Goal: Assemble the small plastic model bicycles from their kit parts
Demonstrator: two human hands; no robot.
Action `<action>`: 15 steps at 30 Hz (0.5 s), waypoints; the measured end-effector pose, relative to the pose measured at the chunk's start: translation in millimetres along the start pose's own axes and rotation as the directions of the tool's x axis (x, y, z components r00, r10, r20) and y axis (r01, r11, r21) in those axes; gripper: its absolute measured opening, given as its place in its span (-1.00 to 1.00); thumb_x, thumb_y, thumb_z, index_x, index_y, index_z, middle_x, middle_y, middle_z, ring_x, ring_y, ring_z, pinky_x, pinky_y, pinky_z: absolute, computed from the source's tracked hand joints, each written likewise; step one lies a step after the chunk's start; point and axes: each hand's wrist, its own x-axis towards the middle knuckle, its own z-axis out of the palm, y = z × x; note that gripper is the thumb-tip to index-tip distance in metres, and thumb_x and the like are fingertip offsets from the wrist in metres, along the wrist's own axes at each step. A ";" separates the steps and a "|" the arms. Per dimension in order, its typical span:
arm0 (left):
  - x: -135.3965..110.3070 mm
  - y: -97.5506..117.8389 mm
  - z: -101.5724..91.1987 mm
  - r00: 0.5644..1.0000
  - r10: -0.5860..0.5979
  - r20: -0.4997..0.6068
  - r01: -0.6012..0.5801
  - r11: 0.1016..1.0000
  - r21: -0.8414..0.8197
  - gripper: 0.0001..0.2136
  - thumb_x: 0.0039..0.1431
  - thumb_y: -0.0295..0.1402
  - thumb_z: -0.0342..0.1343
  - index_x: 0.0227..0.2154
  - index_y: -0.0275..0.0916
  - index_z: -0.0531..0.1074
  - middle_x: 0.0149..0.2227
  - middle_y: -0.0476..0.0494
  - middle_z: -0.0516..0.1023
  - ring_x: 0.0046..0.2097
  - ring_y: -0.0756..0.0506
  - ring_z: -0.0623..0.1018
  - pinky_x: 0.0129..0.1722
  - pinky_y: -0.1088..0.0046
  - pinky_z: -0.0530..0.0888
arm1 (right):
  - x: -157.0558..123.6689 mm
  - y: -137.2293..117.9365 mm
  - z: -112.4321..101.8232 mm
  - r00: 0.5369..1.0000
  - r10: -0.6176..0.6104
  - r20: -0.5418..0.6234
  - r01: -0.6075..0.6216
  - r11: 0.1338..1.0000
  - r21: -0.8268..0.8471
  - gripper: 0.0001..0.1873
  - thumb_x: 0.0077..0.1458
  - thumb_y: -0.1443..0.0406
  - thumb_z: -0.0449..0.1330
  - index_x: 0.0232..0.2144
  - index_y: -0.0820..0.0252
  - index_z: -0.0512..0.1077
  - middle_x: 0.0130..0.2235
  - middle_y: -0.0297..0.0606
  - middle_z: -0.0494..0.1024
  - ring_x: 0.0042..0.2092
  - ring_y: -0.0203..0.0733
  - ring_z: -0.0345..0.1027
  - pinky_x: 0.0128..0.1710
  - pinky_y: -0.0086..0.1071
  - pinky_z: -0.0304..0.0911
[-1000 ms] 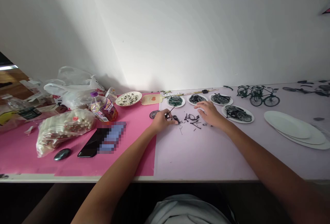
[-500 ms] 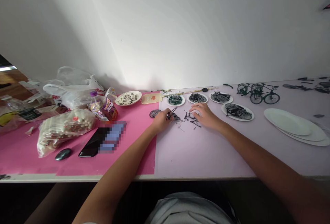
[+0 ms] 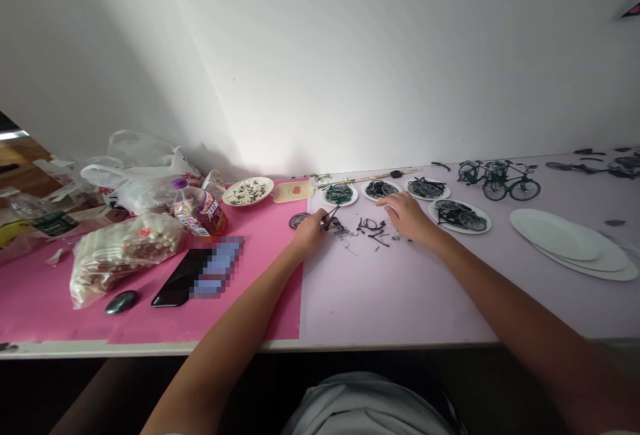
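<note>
My left hand [image 3: 309, 233] is closed on a thin dark tool [image 3: 330, 215] whose tip points at a small black model part [image 3: 341, 227] on the pale table [image 3: 400, 288]. My right hand [image 3: 406, 215] lies palm down with fingers stretched, over a scatter of small black bicycle parts [image 3: 373, 229]. A loose dark wheel [image 3: 299, 220] lies just left of my left hand. Small white plates holding green parts [image 3: 340, 194] and black parts [image 3: 382, 189] stand just beyond both hands.
Two more part plates [image 3: 459, 216], finished model bicycles [image 3: 500, 178] and stacked empty plates [image 3: 570, 245] are to the right. On the pink mat [image 3: 150, 315] lie a phone [image 3: 180, 277], a bagged snack [image 3: 120, 248], a bottle [image 3: 200, 210], a bowl [image 3: 248, 191] and plastic bags.
My right hand slid left over the loose parts, then back a little to the right and farther away. My left hand stayed put, its tool tilted up slightly.
</note>
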 end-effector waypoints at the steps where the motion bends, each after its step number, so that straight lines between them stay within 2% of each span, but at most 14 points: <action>1: 0.2 -0.7 0.7 1.000 0.001 -0.002 -0.001 1.000 0.025 -0.93 0.22 -0.47 0.10 -0.27 -0.19 0.41 -0.30 -0.15 0.61 -0.29 -0.15 0.53 -0.28 0.34 0.39 | 0.3 2.0 -2.1 1.000 0.006 0.015 -0.005 1.000 -0.016 -0.64 0.32 0.37 -0.01 -0.06 0.10 0.57 -0.04 -0.11 0.62 0.12 0.11 0.34 0.14 0.03 0.28; 5: 2.0 -4.7 4.4 1.000 0.004 0.000 -0.004 0.994 0.105 -0.91 0.23 -0.47 0.07 -0.23 -0.19 0.40 -0.28 -0.10 0.62 -0.32 -0.11 0.51 -0.32 0.40 0.34 | -0.4 4.8 -4.9 0.995 0.034 0.093 -0.028 0.998 -0.063 -0.68 0.31 0.35 0.05 -0.08 0.11 0.59 -0.05 -0.12 0.65 0.12 0.11 0.35 0.18 0.04 0.26; 10: 4.4 -10.4 7.9 1.000 0.027 -0.011 -0.025 0.993 0.118 -0.92 0.24 -0.43 0.08 -0.21 -0.19 0.40 -0.35 -0.13 0.59 -0.34 -0.12 0.50 -0.36 0.40 0.31 | -0.6 0.8 -9.5 0.980 0.081 0.182 -0.065 0.994 -0.093 -0.73 0.26 0.30 0.13 -0.11 0.09 0.61 -0.03 -0.15 0.65 0.07 0.13 0.35 0.10 0.00 0.31; 15: 3.1 -9.1 7.0 0.999 0.036 -0.017 -0.034 0.995 0.097 -0.93 0.23 -0.41 0.09 -0.23 -0.18 0.40 -0.35 -0.11 0.59 -0.35 -0.13 0.49 -0.37 0.40 0.31 | 0.4 12.1 -28.8 0.973 0.154 0.170 -0.132 0.982 -0.137 -0.70 0.28 0.31 0.11 -0.08 0.12 0.62 -0.14 -0.09 0.66 0.07 0.14 0.37 0.00 -0.10 0.33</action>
